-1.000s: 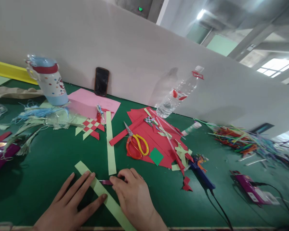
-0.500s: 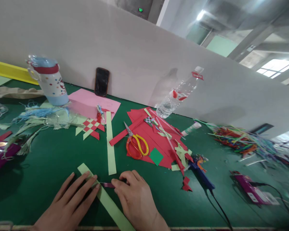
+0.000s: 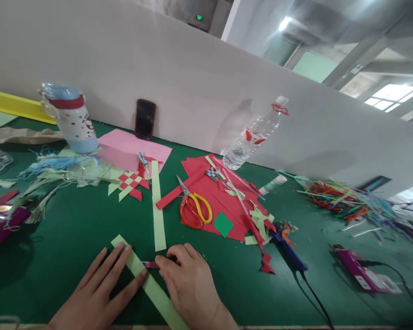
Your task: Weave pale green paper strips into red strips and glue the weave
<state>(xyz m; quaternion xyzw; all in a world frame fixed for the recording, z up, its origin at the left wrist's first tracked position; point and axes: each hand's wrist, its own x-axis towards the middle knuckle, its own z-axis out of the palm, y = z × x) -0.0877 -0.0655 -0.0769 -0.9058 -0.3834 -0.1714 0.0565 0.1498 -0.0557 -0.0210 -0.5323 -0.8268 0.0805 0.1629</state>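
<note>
A long pale green paper strip (image 3: 156, 293) lies slanted on the green table. My left hand (image 3: 101, 284) rests on it with fingers spread, the fingertips pressing the strip near its upper end. Close by, my right hand (image 3: 189, 279) is closed around a slim purple craft knife (image 3: 151, 265), whose thin tip points left and touches the strip's edge. Most of the knife's handle is hidden under my fingers. Another pale green strip (image 3: 159, 224) lies just above, crossed by a red strip (image 3: 174, 197). Scissors (image 3: 196, 208) with red and yellow handles sit to its right.
Red paper sheets (image 3: 209, 192) and a green square (image 3: 223, 224) lie at the centre. A woven paper fish (image 3: 131, 182) is left of them. A leaning bottle (image 3: 251, 137), a phone (image 3: 145, 119) and a cup (image 3: 76, 121) line the wall. A blue glue gun (image 3: 291, 252) trails a cord.
My left fingers have spread wider along the strip, baring more of it between them. My right hand has shifted slightly left with the knife, whose tip now meets the strip.
</note>
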